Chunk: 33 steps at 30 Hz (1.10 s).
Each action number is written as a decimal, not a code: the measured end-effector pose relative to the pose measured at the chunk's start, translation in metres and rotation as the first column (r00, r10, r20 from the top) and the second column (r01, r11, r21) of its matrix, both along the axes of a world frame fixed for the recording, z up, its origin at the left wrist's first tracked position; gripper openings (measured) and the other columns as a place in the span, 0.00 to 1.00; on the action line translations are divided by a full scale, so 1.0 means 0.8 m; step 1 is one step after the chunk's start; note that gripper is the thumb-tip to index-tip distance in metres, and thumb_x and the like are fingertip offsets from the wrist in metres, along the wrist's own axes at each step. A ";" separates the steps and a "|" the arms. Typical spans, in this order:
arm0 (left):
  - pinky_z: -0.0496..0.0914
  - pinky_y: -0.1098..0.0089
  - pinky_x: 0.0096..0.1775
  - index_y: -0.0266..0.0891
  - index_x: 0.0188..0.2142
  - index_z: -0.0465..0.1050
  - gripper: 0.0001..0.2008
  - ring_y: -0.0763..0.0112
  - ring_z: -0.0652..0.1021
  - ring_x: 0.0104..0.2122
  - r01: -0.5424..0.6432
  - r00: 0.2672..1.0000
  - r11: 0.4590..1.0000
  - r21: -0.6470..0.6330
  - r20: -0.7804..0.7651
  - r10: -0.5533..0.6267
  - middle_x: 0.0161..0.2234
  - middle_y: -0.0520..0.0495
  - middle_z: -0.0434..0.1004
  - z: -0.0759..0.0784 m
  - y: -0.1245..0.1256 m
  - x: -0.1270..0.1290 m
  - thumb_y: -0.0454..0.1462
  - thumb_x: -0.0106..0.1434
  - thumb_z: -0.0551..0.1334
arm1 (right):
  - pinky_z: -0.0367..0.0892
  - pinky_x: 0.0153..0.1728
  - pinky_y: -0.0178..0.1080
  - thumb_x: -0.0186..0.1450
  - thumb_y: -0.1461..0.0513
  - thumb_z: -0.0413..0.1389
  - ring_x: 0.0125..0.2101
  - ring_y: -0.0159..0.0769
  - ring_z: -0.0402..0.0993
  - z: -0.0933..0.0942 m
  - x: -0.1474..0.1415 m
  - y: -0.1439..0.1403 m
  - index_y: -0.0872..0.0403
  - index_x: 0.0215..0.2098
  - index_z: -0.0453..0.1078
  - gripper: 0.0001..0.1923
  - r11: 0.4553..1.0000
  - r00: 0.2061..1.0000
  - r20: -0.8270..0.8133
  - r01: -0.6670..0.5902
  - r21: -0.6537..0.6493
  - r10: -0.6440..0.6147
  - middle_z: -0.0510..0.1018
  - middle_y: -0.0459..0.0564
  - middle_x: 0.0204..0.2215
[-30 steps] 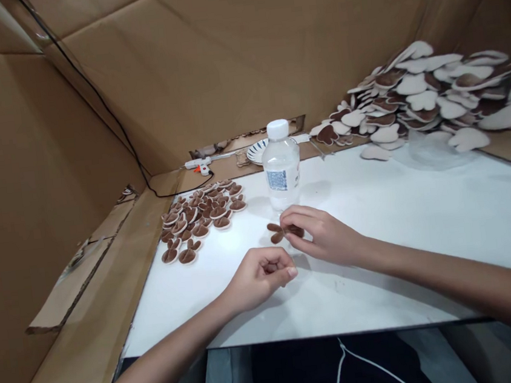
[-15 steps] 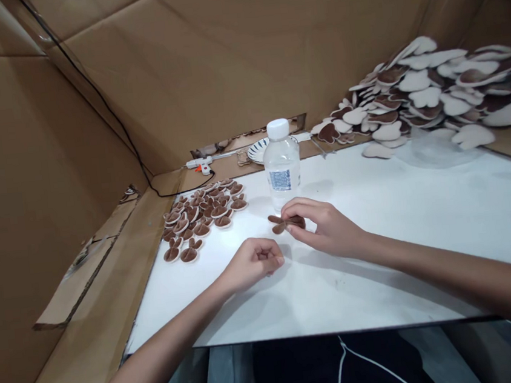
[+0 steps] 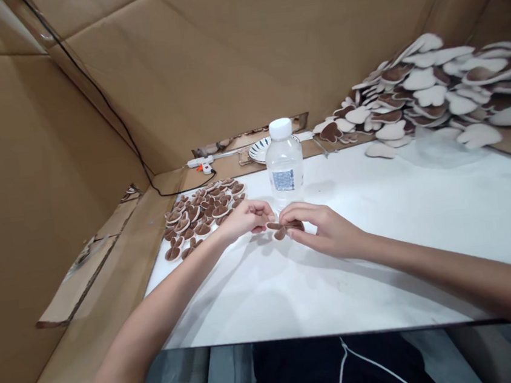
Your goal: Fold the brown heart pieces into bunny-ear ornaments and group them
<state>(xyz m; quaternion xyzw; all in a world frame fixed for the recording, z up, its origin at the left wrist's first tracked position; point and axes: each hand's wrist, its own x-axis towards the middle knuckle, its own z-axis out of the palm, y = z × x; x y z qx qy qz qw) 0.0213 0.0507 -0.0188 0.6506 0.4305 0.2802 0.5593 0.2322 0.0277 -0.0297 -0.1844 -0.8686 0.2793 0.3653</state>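
Observation:
My right hand (image 3: 323, 226) pinches a small brown plush piece with white edging (image 3: 280, 231) between thumb and fingers, just above the white table. Two rounded ear-like lobes of the piece point left, and its wider end lies partly behind my fingers. My left hand (image 3: 251, 217) is closed with curled fingers, its fingertips right at the lobes; whether they grip anything is hidden. Beyond both hands stands a clear bottle with a white cap (image 3: 284, 161). Left of them, many similar brown eared pieces (image 3: 200, 212) lie in a cluster, partly covered by my left forearm.
A large heap of brown and white plush cut-outs (image 3: 428, 97) fills the back right, beside a clear plastic bag (image 3: 438, 148). At the back are a white glue gun (image 3: 202, 163) with a black cord and a striped plate (image 3: 258, 150). Cardboard walls (image 3: 232, 60) enclose the table (image 3: 384, 287).
My left hand has moved up and forward, from below the brown piece to its lobes. My right hand keeps hold of the piece in nearly the same spot.

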 end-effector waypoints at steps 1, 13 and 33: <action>0.53 0.78 0.19 0.32 0.24 0.70 0.03 0.82 0.62 0.15 0.005 1.000 1.000 0.011 0.000 -0.005 0.15 0.55 0.65 0.005 0.003 0.002 0.31 0.47 0.60 | 0.68 0.35 0.39 0.64 0.68 0.50 0.33 0.34 0.69 0.000 0.000 0.000 0.54 0.39 0.68 0.08 1.000 1.000 0.013 -0.013 -0.003 0.013 0.73 0.52 0.37; 0.58 0.77 0.22 0.32 0.24 0.72 0.02 0.80 0.65 0.19 0.033 0.970 0.985 0.170 -0.243 0.010 0.16 0.54 0.65 0.063 -0.027 0.022 0.31 0.50 0.61 | 0.67 0.37 0.38 0.63 0.70 0.49 0.36 0.35 0.71 -0.005 -0.004 -0.004 0.55 0.36 0.70 0.10 0.997 0.991 0.123 0.060 -0.037 -0.056 0.75 0.50 0.35; 0.55 0.74 0.25 0.36 0.25 0.70 0.07 0.78 0.60 0.21 -0.204 0.931 0.875 0.440 -0.189 0.312 0.19 0.55 0.59 -0.009 -0.115 0.041 0.33 0.59 0.57 | 0.66 0.34 0.37 0.62 0.70 0.50 0.32 0.33 0.70 -0.007 -0.010 -0.008 0.55 0.33 0.68 0.07 0.975 0.974 0.067 0.218 -0.048 -0.214 0.73 0.50 0.35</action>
